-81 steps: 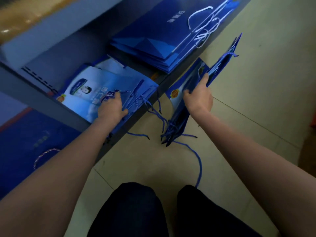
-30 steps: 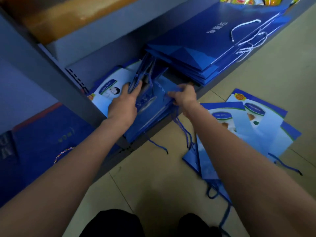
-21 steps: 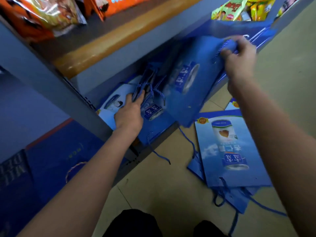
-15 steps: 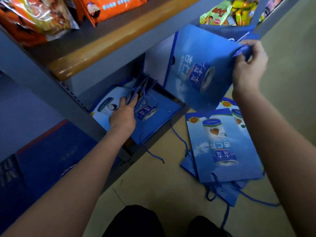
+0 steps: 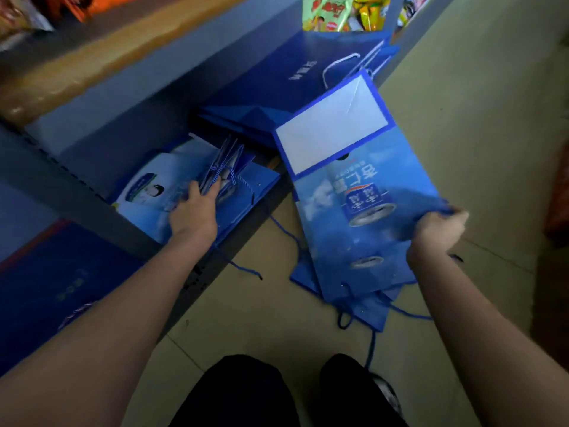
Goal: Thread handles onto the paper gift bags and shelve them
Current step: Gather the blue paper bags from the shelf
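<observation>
— Your left hand?

— Your left hand point(image 5: 194, 214) lies with fingers extended on the shelved bags point(image 5: 197, 192), fingertips against their upright blue cord handles point(image 5: 222, 167), on the lower shelf point(image 5: 101, 167).

— And the right?

— Your right hand point(image 5: 438, 226) grips a flattened blue gift bag point(image 5: 354, 186) by its edge, held above the bags on the floor point(image 5: 360, 300), beside the shelf.

We observe a beige tiled floor point(image 5: 462, 124) with thin grout lines, evenly and dimly lit. Along the left runs a grey-blue metal shelving unit point(image 5: 129, 97) with a perforated upright point(image 5: 70, 177). Its upper shelf carries a wood-toned front edge point(image 5: 92, 66). Snack packets point(image 5: 341, 13) in green and yellow sit farther along, and orange packaging point(image 5: 74, 7), blurred, lies on the upper shelf.
</observation>
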